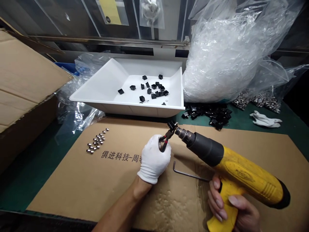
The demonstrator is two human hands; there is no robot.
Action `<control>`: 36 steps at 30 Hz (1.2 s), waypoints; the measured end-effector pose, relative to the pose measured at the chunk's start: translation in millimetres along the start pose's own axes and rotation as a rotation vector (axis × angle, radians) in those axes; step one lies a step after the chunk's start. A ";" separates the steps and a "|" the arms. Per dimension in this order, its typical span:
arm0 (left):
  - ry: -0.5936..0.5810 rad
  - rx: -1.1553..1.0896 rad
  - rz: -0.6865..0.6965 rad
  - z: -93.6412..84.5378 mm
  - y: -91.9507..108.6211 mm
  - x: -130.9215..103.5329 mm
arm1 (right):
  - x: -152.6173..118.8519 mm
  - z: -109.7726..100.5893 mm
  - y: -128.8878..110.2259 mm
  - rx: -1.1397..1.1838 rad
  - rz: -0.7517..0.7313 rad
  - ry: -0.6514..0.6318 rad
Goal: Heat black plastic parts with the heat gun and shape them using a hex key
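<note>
My left hand (154,158), in a white glove, is closed around a pair of pliers (165,140) with red and black handles. The plier jaws grip a small black plastic part (172,125), which has a bit of metal at its right side. My bare right hand (231,203) is wrapped round the handle of a yellow heat gun (243,172). Its metal nozzle (183,133) points at the black part from close by on the right. Between the hands a hex key (188,174) lies on the cardboard sheet (120,190), its far end passing behind my right fingers.
Several small metal pieces (96,140) lie on the cardboard at left. A white tray (96,83) holds several black parts. More black parts (212,115) are heaped beside it, under a large plastic bag (227,54). A white glove (265,119) lies at right; a cardboard box (26,80) stands left.
</note>
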State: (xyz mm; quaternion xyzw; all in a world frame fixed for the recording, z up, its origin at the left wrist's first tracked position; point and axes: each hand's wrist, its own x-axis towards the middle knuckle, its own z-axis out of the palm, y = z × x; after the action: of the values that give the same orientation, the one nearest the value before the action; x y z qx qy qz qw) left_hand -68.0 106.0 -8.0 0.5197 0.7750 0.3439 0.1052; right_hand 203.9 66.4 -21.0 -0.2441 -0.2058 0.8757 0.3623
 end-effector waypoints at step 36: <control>-0.034 -0.070 0.035 -12.7 -0.9 0.4 | 0.1 1.1 5.0 0.064 -0.053 0.025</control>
State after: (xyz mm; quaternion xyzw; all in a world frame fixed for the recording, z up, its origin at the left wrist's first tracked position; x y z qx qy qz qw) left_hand -75.4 100.8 0.9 0.5351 0.7513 0.3636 0.1304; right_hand 200.5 63.0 -22.9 -0.2379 -0.1796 0.8687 0.3955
